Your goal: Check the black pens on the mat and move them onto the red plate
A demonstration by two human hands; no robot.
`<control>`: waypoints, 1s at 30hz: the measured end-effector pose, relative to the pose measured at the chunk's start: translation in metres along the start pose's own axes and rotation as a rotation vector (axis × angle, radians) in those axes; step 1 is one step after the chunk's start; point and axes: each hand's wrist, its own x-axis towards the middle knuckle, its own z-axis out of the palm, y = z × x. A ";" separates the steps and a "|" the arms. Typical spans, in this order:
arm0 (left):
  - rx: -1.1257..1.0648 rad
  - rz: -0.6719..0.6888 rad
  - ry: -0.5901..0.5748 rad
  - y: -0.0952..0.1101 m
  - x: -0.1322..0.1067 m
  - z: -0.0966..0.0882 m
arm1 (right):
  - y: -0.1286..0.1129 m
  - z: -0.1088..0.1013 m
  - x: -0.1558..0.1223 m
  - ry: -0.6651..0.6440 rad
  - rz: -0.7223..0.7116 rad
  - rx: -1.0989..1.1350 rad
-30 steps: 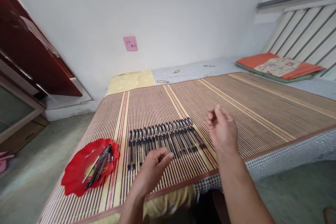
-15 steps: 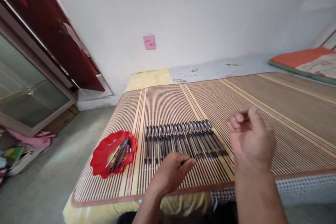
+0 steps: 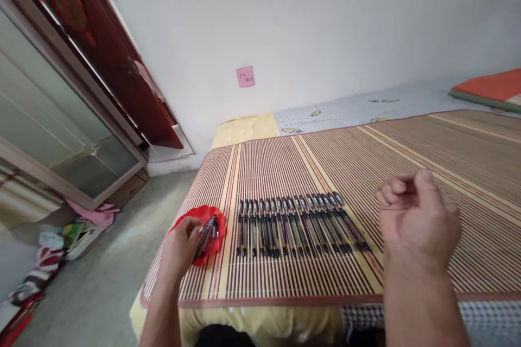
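My left hand [image 3: 181,244] is over the red scalloped plate [image 3: 222,222], covering much of it. Its thumb and forefinger are a little apart, at the edge of a small bunch of pens [image 3: 208,233] in the plate; I see none held between them. Right of the plate, a row of clear-barrelled pens with black caps [image 3: 291,225] lies side by side on the striped mat, caps toward the wall. My right hand [image 3: 419,217] hovers right of the row, palm up, fingers loosely curled and holding nothing.
The striped bamboo mat [image 3: 325,162] covers the bed, with yellow and checked bedding under its edges. A folded orange and green quilt [image 3: 488,87] lies far right. A pink note [image 3: 245,76] is on the wall. Left stands a glass-panelled cabinet door [image 3: 73,135].
My left hand has moved left from the front of the pen row to the plate. My right hand keeps its curled pose beside the row. The view has shifted left.
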 end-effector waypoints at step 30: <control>0.029 -0.112 0.063 -0.028 0.018 0.007 | 0.002 -0.002 0.004 -0.013 0.048 0.015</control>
